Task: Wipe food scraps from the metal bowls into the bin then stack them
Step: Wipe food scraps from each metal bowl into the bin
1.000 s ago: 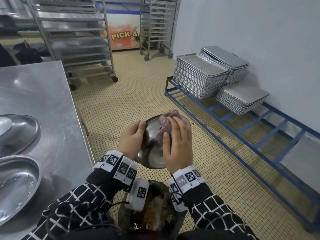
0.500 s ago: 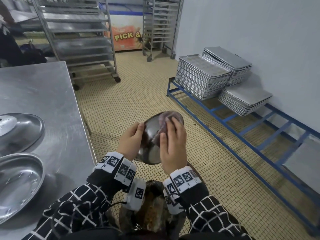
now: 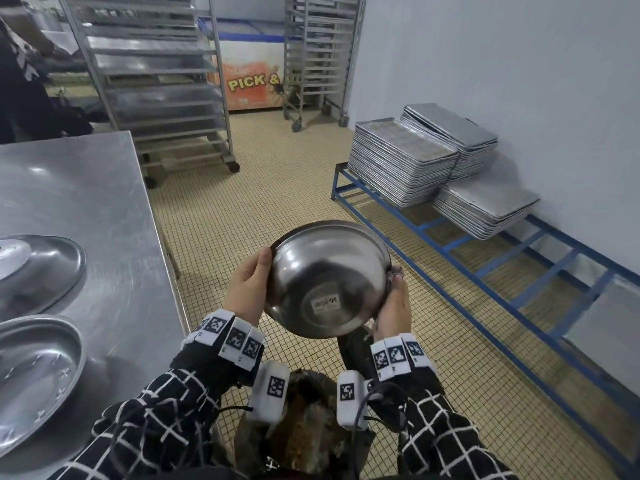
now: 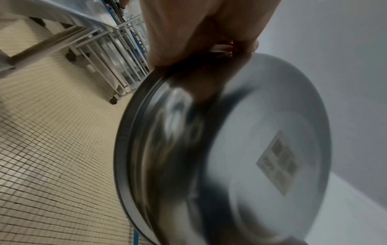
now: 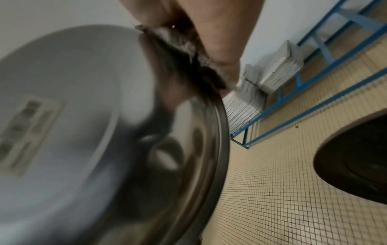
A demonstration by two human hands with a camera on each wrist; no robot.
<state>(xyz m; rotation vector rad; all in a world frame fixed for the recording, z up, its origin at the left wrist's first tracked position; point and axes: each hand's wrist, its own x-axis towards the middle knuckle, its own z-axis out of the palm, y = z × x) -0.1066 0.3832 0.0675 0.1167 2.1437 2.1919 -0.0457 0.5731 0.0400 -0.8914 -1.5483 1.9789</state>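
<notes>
While gripped: upturned bowl (image 3: 329,278), scrap-filled bin (image 3: 304,434).

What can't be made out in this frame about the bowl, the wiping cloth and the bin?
- Bowl inside: faces away in every view, so leftover scraps are unknown.
- Cloth: mostly hidden behind the rim under the right hand; blurred in the right wrist view.
- Bin: partly covered by both sleeves in the head view.
- Left hand fingers: behind the bowl.

Right hand (image 5: 209,33) grips bowl (image 5: 83,132) rim with cloth (image 5: 188,49); label on base; bin (image 5: 356,157) right.
</notes>
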